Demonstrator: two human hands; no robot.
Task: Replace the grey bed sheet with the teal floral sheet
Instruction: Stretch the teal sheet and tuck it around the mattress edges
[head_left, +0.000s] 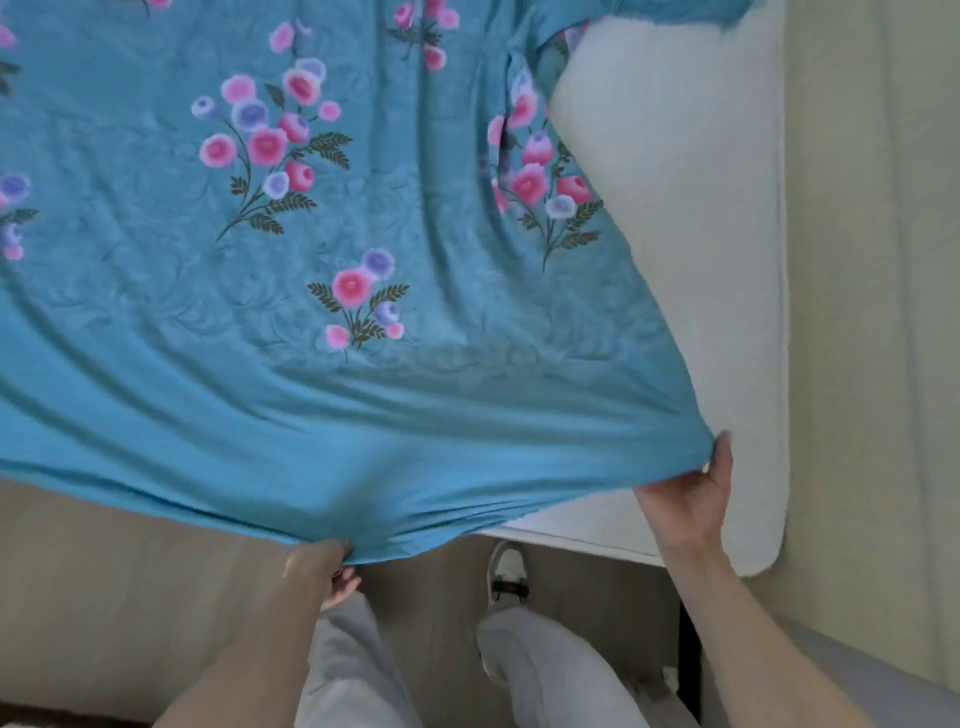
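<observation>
From my feed, my left hand is at the near hem of the teal floral sheet, fingers curled into the fabric and gripping it where the cloth bunches into a point just below the bed's near edge. My right hand is out to the right and a little farther from me, pinching the same hem where it gathers at its right end; the thumb lies on top of the cloth and the fingers are tucked under it. Between my two hands the plain teal border hangs in a shallow, taut curve with long folds running along it.

Beyond the hem, the sheet spreads across most of the bed, its clusters of pink and lilac flowers with dark green leaves facing up. It is not yet flat: a deep crease runs down its right side. The right strip of the white mattress lies bare, including its rounded near right corner, and the sheet's right edge slants across it toward my right hand.

Below my hands I see my light grey trouser legs and one white shoe on the pale wood floor. A cream wall runs along the mattress's right side.
</observation>
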